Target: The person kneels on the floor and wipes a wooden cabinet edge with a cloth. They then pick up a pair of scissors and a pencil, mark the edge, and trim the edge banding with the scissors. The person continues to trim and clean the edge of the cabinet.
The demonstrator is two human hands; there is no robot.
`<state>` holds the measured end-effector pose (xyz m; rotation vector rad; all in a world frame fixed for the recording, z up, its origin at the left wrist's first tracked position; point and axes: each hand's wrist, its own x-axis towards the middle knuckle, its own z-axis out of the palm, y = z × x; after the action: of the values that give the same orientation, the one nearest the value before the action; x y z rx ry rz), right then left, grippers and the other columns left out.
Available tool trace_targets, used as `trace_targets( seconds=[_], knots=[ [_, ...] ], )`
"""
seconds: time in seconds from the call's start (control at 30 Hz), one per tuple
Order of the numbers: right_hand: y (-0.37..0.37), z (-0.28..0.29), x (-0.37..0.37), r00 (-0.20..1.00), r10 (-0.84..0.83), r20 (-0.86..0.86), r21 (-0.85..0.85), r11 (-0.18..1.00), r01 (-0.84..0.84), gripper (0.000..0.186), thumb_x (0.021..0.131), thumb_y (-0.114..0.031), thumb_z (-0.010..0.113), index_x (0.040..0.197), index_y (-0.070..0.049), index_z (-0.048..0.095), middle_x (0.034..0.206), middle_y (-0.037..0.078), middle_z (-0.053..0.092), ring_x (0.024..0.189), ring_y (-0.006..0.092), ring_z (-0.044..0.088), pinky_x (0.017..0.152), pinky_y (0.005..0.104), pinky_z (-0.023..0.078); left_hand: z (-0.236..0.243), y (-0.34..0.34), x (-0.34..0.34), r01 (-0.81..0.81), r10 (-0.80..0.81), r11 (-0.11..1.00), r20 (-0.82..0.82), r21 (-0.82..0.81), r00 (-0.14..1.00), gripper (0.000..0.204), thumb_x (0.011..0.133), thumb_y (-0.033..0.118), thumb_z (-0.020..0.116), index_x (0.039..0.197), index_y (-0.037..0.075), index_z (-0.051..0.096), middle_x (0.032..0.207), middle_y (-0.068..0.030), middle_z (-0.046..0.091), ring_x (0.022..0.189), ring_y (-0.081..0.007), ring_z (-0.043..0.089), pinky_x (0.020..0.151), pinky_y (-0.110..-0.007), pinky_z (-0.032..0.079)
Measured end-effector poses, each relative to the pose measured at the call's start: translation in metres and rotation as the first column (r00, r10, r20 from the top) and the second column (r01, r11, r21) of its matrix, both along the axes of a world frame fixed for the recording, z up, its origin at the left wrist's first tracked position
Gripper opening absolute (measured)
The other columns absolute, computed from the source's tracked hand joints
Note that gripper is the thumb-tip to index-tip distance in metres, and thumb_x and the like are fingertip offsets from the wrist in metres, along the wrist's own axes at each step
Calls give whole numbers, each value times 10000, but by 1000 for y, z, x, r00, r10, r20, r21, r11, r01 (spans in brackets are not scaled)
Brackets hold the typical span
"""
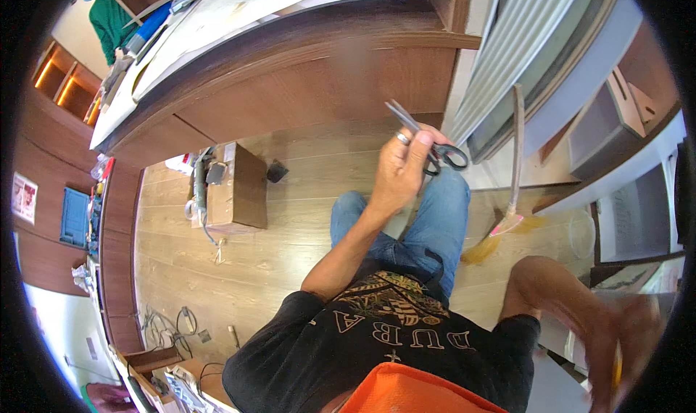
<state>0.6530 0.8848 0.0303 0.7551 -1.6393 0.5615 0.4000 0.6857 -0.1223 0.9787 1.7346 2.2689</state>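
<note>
I count one box (250,188). To the right of this box there are two knees (448,188), one left hand (401,170), one pair of scissors (404,116), and, farther right, one broom (517,145) and one blurred right hand (638,337). Just beside the box is one black object (276,171). Well left of it are one blue case (74,217) and one wall picture (24,198); higher on the left, two lit strips (43,72).

Wood-plank floor (304,268), brown cardboard box (250,188), small black object (277,171) (just beside it), tangled cables (190,324), yellow-bristled broom (517,156).
</note>
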Motion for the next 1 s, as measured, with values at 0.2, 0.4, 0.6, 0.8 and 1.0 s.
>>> trace_targets(
  seconds=[0.2, 0.4, 0.6, 0.8, 1.0],
  knots=[
    [-18, -48, -153, 978, 86, 190, -429, 903, 4, 178, 825, 58, 707, 974, -23, 655, 927, 113, 663, 771, 166, 637, 696, 281, 523, 18, 26, -24, 23, -10, 985, -72, 170, 997, 308, 1084, 227, 437, 1027, 10, 648, 979, -77, 710, 875, -111, 634, 788, -264, 505],
    [20, -64, -245, 935, 79, 347, -359, 932, 55, 118, 896, -103, 702, 957, -21, 643, 833, 31, 644, 786, 110, 608, 720, 267, 507, 45, 39, -37, -80, 113, 985, -230, 151, 967, 286, 1066, 173, 484, 1214, -20, 633, 1078, -100, 691, 934, -152, 670, 818, -278, 527],
    [26, -68, -252, 926, 134, 352, -313, 950, -18, 98, 946, -81, 641, 992, -18, 581, 932, 86, 654, 848, 128, 622, 772, 274, 504, 48, 51, -50, -105, 170, 973, -328, 205, 929, 309, 1056, 148, 499, 1279, -30, 617, 1155, -106, 611, 987, -183, 680, 819, -282, 517],
    [21, -66, -253, 908, 123, 400, -338, 941, 21, 88, 934, -77, 643, 971, -24, 584, 902, 73, 642, 810, 115, 604, 724, 265, 497, 47, 49, -54, -135, 185, 977, -354, 163, 917, 330, 1059, 164, 499, 1302, -27, 614, 1134, -94, 590, 1013, -194, 686, 803, -284, 511],
    [18, -63, -254, 927, 85, 366, -312, 949, 36, 102, 919, -75, 658, 944, -14, 580, 879, 56, 627, 754, 87, 555, 666, 250, 470, 47, 49, -54, -132, 173, 981, -336, 142, 926, 340, 1059, 173, 501, 1307, -32, 609, 1155, -101, 590, 1024, -196, 688, 811, -286, 520]
  ],
)
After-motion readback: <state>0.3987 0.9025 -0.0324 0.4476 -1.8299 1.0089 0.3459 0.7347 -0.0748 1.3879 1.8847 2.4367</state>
